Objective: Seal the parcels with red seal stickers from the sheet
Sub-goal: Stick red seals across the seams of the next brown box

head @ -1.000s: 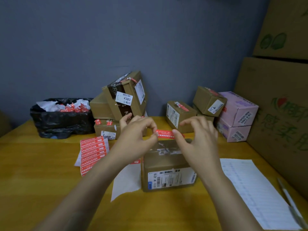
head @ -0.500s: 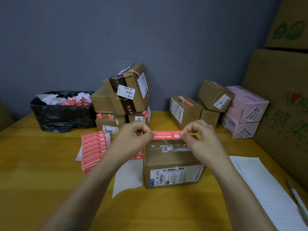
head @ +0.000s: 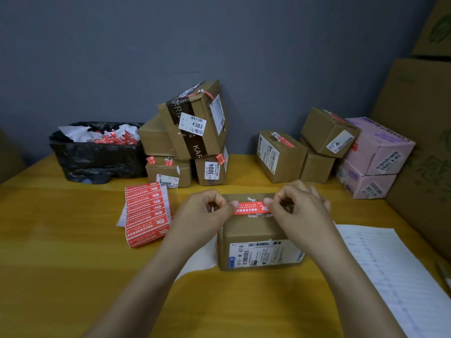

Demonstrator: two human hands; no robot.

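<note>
A brown parcel [head: 253, 230] with a white barcode label on its near side stands on the yellow table in front of me. A red seal sticker [head: 251, 208] stretches across the parcel's top. My left hand [head: 202, 213] pinches its left end and my right hand [head: 300, 211] pinches its right end. The sticker looks level and right at the parcel's top; whether it touches I cannot tell. The sheet of red seal stickers [head: 146, 213] lies to the left of the parcel, beside my left wrist.
A black bin bag [head: 95, 154] with red and white scraps sits back left. Stacked brown parcels [head: 192, 132] stand behind the sheet, more brown parcels [head: 280, 154] and pink boxes [head: 375, 154] back right. Large cartons [head: 424, 142] line the right edge. A printed paper [head: 390, 272] lies right.
Both hands have come down with the stretched sticker from above the parcel's far edge onto its top. The parcel has not moved.
</note>
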